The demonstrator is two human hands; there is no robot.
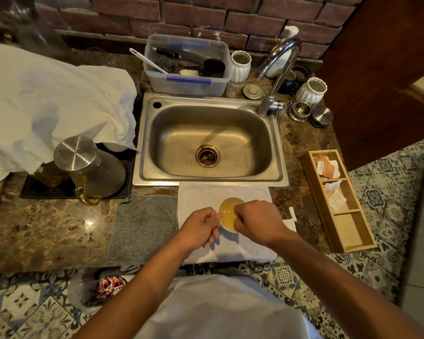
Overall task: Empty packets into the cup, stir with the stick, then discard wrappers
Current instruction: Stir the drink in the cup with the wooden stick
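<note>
Judging by the amber liquid in the cup (pixel 231 211), the emptying step looks at least partly done and stirring is probably the step in hand, though no stick can be made out. That cup sits low in the centre of the frame on a pale cloth (pixel 198 192) just below the sink (pixel 211 143). At the cup's left side the left hand (pixel 201 228) rests against its wall with fingers curled, as if steadying it; whether they truly wrap the cup is hard to tell. Over the cup's right rim the right hand (pixel 255 221) hovers with fingers bunched into a tight pinch, seemingly on something thin, but what it holds is hidden, so it could be a stick or a packet. To the right of that hand, small white scraps of wrapper (pixel 291 214) lie on the counter (pixel 47 231), which suggests packets have been torn open and that discarding is not yet done. Further right, a wooden tray (pixel 313 192) holds more packets (pixel 327 167) in its upper compartments, so more may remain to empty. At lower left, on the floor, a bag of rubbish (pixel 110 285) looks a likely place for the wrappers.
</note>
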